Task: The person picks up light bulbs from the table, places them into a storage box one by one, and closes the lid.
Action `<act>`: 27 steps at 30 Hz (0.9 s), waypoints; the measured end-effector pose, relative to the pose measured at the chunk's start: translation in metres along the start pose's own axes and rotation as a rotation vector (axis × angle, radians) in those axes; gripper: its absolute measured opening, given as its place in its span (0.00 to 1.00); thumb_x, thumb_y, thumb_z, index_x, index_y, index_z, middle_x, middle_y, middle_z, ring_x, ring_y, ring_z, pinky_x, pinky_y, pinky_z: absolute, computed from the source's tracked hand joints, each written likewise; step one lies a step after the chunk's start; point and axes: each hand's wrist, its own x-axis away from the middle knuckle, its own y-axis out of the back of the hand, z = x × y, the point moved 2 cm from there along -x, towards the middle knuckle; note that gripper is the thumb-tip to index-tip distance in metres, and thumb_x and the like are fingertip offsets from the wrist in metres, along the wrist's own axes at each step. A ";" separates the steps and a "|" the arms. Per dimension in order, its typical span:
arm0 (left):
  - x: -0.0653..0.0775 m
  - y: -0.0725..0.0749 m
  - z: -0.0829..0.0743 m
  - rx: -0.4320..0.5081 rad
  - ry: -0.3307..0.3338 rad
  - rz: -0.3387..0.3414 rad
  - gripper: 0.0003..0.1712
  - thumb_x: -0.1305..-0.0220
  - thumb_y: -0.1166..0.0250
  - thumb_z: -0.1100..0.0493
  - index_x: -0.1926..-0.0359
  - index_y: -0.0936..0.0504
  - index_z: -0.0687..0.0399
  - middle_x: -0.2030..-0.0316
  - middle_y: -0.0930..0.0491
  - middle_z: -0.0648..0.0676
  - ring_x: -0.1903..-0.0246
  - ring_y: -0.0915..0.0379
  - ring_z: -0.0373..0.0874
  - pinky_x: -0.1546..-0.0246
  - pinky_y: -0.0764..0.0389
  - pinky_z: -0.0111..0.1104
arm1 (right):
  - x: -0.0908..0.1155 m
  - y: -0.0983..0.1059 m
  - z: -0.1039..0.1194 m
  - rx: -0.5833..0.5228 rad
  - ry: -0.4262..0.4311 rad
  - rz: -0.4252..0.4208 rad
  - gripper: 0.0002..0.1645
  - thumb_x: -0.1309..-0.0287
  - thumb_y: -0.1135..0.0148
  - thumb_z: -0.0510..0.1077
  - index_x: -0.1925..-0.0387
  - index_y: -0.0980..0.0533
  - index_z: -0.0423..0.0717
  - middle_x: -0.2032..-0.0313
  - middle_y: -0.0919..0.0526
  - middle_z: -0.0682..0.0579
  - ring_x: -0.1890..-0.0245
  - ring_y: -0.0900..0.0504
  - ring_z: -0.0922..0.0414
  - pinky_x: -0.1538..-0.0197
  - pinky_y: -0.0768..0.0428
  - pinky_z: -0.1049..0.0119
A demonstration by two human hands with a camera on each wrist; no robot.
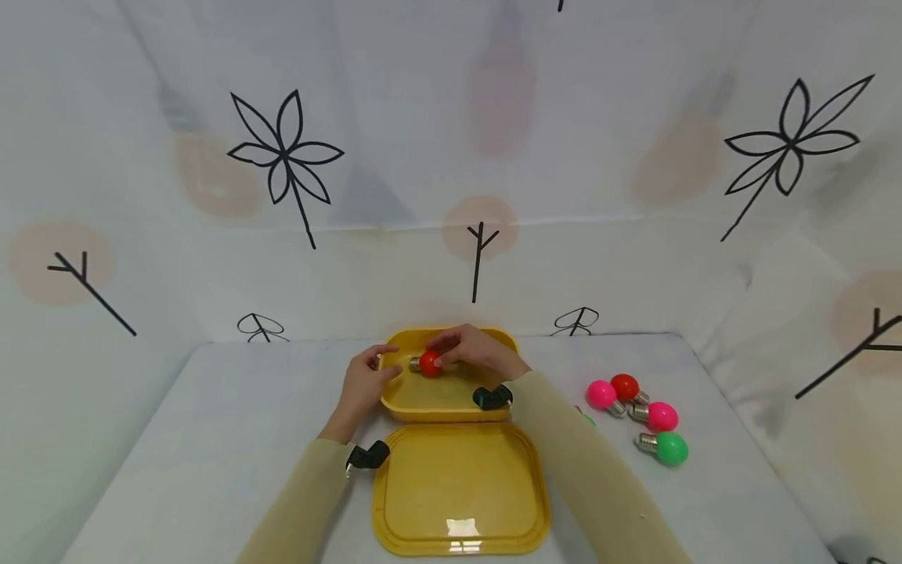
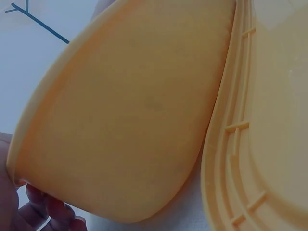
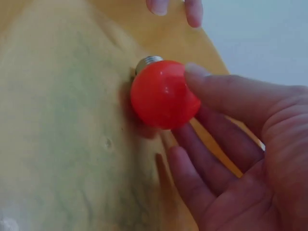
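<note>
A yellow plastic container (image 1: 451,413) stands at the far side of the table, with a red light bulb (image 1: 431,363) inside. My right hand (image 1: 478,350) holds this bulb by its round glass. In the right wrist view the thumb lies on the red bulb (image 3: 163,96), the fingers reach beneath it, and its metal screw base points away from the palm. My left hand (image 1: 362,388) grips the container's left end. The left wrist view shows its curled fingers (image 2: 60,211) under the rim, outside the container wall (image 2: 120,106).
A yellow lid (image 1: 458,482) lies flat in front of the container. On the right of the table are two pink bulbs (image 1: 662,417), another red bulb (image 1: 624,386) and a green bulb (image 1: 672,448). A further green piece (image 1: 589,421) peeks out behind the right sleeve. Patterned cloth (image 1: 395,274) surrounds the table.
</note>
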 end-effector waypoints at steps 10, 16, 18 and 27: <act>0.000 -0.003 -0.002 -0.034 0.013 -0.010 0.17 0.42 0.30 0.62 0.50 0.15 0.50 0.70 0.36 0.52 0.66 0.39 0.48 0.67 0.38 0.37 | 0.004 0.007 0.016 0.049 0.043 -0.017 0.23 0.42 0.31 0.37 0.43 0.20 0.41 0.47 0.17 0.48 0.45 0.20 0.53 0.39 0.25 0.59; 0.001 -0.003 0.001 -0.015 0.017 -0.004 0.17 0.42 0.30 0.62 0.50 0.15 0.51 0.65 0.29 0.55 0.61 0.36 0.49 0.59 0.34 0.41 | 0.010 0.015 0.024 0.057 0.067 0.001 0.24 0.41 0.31 0.39 0.43 0.20 0.42 0.46 0.17 0.48 0.43 0.21 0.52 0.39 0.26 0.59; 0.001 -0.003 0.002 -0.007 0.016 0.000 0.16 0.42 0.31 0.62 0.50 0.14 0.51 0.56 0.24 0.56 0.55 0.34 0.51 0.49 0.30 0.42 | 0.013 0.017 0.026 0.065 0.067 0.011 0.24 0.41 0.31 0.40 0.42 0.21 0.42 0.45 0.18 0.48 0.43 0.21 0.52 0.39 0.26 0.59; 0.000 -0.003 0.000 0.010 -0.006 0.027 0.17 0.41 0.31 0.63 0.50 0.14 0.54 0.37 0.26 0.59 0.36 0.35 0.54 0.33 0.36 0.48 | 0.031 0.026 0.036 0.153 0.066 0.015 0.23 0.39 0.33 0.42 0.42 0.21 0.42 0.45 0.17 0.48 0.45 0.20 0.55 0.40 0.25 0.59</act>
